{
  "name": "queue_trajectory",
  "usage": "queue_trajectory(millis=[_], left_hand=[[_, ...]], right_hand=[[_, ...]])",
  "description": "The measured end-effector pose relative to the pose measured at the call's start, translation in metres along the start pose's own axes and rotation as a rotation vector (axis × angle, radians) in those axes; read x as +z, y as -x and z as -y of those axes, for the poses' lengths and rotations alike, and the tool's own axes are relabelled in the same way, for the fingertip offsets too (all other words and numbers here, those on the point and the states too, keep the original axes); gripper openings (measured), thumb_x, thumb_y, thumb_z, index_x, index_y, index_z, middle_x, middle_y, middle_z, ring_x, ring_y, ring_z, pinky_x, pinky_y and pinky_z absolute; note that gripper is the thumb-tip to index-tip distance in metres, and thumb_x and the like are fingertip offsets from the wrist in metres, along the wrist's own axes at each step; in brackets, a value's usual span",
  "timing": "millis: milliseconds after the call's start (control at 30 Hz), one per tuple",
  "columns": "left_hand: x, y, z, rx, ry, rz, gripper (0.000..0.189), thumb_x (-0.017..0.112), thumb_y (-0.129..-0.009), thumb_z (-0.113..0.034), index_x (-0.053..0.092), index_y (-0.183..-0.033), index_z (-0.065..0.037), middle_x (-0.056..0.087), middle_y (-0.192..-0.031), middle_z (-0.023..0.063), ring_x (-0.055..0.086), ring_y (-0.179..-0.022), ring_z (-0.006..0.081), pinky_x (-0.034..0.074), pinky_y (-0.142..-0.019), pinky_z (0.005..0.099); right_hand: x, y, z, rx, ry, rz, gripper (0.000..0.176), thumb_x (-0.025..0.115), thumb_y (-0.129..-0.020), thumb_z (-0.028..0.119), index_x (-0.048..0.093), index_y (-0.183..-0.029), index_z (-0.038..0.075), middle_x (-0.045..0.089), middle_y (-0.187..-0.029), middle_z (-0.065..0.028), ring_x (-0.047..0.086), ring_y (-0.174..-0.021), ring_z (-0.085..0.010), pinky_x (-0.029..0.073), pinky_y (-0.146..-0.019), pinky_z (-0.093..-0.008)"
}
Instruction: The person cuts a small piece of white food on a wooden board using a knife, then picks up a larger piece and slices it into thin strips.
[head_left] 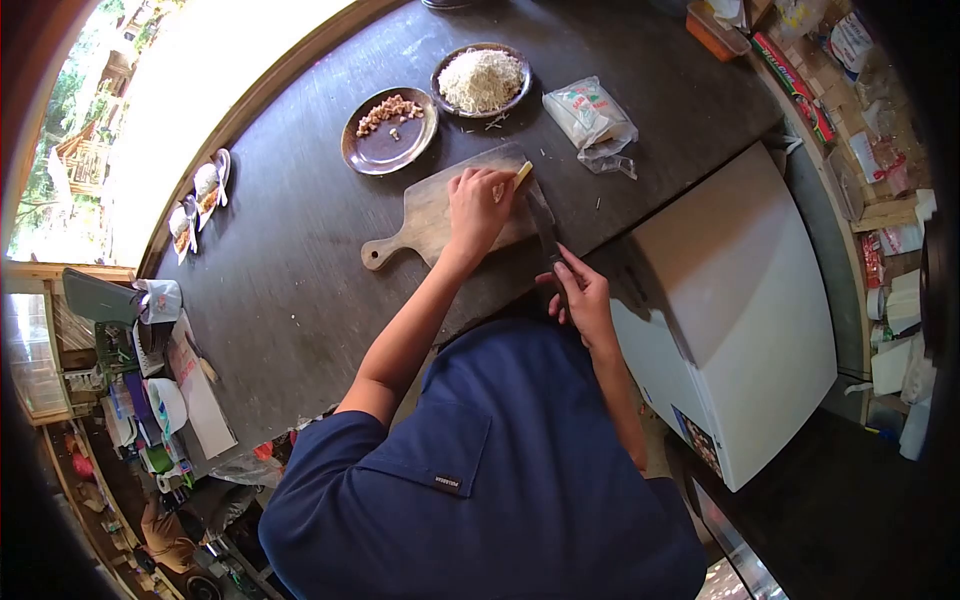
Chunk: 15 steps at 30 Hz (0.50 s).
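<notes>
A wooden cutting board [425, 215] with a round handle lies at an angle on the dark table. My left hand [480, 205] is over its middle, fingers bent and closed on a pale yellow piece of food [523, 175] whose end sticks out toward the right. My right hand [580, 295] grips a dark-handled knife [546, 232] by the table's front edge. Its blade points away from me over the board's right end, close beside the yellow piece. My left fingers hide the rest of that piece.
Behind the board are a brown plate [388, 160] with small diced pieces and a plate [437, 84] heaped with pale shreds. A clear plastic packet [590, 112] lies to their right. A white appliance [750, 290] stands right of the table. Small food figures [207, 190] are at the left edge.
</notes>
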<state>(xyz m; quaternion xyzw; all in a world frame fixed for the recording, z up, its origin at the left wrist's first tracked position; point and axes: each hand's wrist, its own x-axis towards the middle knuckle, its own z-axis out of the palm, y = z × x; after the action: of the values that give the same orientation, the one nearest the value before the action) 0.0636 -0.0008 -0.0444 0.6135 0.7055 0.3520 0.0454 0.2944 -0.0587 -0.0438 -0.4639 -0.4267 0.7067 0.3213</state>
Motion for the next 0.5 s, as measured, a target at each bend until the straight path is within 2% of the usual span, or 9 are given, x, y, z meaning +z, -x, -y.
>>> queue_trajectory(millis=[167, 233, 367, 500], left_hand=[[-0.008, 0.0, 0.001, 0.016, 0.002, 0.056, 0.017, 0.077, -0.095, -0.024, 0.084, -0.106, -0.013, 0.079, -0.107, 0.0033, 0.068, -0.11, 0.0273, 0.043, -0.101, 0.0433], [-0.013, 0.001, -0.001, 0.057, 0.0, 0.122, 0.018, 0.081, -0.091, -0.026, 0.085, -0.104, -0.014, 0.079, -0.105, 0.0024, 0.067, -0.111, 0.026, 0.042, -0.102, 0.0438], [-0.008, 0.003, -0.007, 0.04, -0.021, 0.125, 0.02, 0.082, -0.087, -0.025, 0.084, -0.104, -0.014, 0.078, -0.104, 0.0, 0.066, -0.111, 0.0243, 0.04, -0.104, 0.0456], [-0.005, 0.005, -0.013, 0.012, -0.044, 0.106, 0.031, 0.083, -0.084, -0.025, 0.081, -0.113, -0.013, 0.077, -0.102, -0.0004, 0.065, -0.111, 0.0242, 0.04, -0.103, 0.0461]], right_hand=[[0.004, -0.004, 0.001, 0.0, -0.019, 0.001, 0.05, 0.062, -0.111, 0.024, 0.055, -0.156, 0.004, 0.079, -0.099, -0.0132, 0.061, -0.052, -0.0085, 0.045, -0.043, -0.0219], [0.003, -0.007, 0.001, -0.026, -0.023, -0.042, 0.05, 0.062, -0.111, 0.024, 0.055, -0.156, 0.004, 0.079, -0.099, -0.0132, 0.061, -0.052, -0.0082, 0.045, -0.044, -0.0221], [0.005, -0.012, 0.008, 0.005, -0.021, -0.078, 0.049, 0.062, -0.111, 0.024, 0.056, -0.155, 0.004, 0.079, -0.098, -0.0126, 0.06, -0.052, -0.0081, 0.045, -0.044, -0.0222], [0.008, -0.012, 0.013, 0.024, -0.002, -0.089, 0.049, 0.062, -0.111, 0.025, 0.056, -0.155, 0.004, 0.079, -0.098, -0.0122, 0.06, -0.052, -0.0081, 0.044, -0.044, -0.0223]])
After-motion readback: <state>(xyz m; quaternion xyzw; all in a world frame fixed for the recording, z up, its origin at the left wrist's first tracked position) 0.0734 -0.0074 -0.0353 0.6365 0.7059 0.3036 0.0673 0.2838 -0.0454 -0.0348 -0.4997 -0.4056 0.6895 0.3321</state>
